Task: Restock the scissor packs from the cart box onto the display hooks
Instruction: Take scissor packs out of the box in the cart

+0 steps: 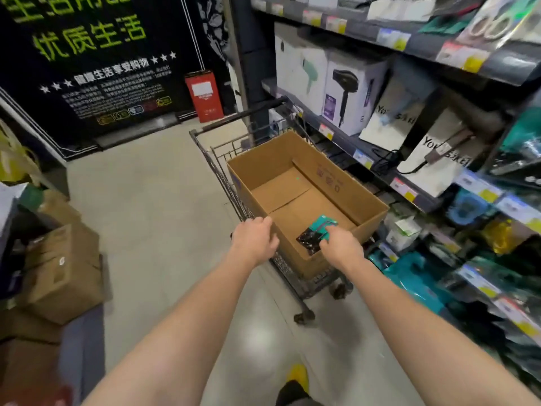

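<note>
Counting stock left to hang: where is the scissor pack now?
Head view, right of centre: the scissor pack is inside the cardboard box on the cart, at its near end, held by the right hand.

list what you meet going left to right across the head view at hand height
cartons → left hand, gripping the box rim → scissor pack → right hand, pinching the pack → shelf packs
</note>
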The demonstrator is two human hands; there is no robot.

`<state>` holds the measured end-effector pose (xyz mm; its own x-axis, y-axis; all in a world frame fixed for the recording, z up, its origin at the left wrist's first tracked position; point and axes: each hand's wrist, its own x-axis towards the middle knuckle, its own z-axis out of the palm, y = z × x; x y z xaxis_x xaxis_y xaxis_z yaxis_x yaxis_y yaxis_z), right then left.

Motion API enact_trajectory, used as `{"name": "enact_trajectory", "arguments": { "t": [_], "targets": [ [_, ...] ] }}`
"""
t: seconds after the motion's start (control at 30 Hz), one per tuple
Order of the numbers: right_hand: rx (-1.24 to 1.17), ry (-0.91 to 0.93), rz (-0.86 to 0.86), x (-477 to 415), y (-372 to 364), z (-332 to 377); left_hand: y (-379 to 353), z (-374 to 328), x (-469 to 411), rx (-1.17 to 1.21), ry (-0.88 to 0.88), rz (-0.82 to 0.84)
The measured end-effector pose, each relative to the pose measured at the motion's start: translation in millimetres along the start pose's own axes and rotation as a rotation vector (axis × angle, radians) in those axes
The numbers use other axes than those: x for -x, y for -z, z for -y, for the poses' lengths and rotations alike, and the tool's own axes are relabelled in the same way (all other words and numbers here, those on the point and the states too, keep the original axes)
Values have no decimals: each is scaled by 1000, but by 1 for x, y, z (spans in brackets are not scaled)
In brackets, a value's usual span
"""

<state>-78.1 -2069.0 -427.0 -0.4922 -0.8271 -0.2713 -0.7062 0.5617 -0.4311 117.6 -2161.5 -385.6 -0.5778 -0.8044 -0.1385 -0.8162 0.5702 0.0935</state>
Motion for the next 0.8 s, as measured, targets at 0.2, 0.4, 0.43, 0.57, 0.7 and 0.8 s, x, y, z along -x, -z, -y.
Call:
{"name": "enact_trajectory", "arguments": {
  "t": [0.2,0.4,0.43,0.57,0.7,0.8],
  "targets": [
    [28,-117,62,-83,-15,16,-3,27,-83,3,-45,79],
    [44,-272,83,-149,-41,17,-23,46,-168,-28,-152,178],
    [48,-297,86,-158,-48,17,-29,49,-183,-47,-184,198],
    [61,-420,120,-198,-80,12,-60,60,-250,-117,-325,271],
    [10,-577,165,-231,-101,15,-92,65,-318,-156,-444,397],
    [-59,-748,178,-243,-107,20,-104,64,-351,-145,-523,518]
  ]
}}
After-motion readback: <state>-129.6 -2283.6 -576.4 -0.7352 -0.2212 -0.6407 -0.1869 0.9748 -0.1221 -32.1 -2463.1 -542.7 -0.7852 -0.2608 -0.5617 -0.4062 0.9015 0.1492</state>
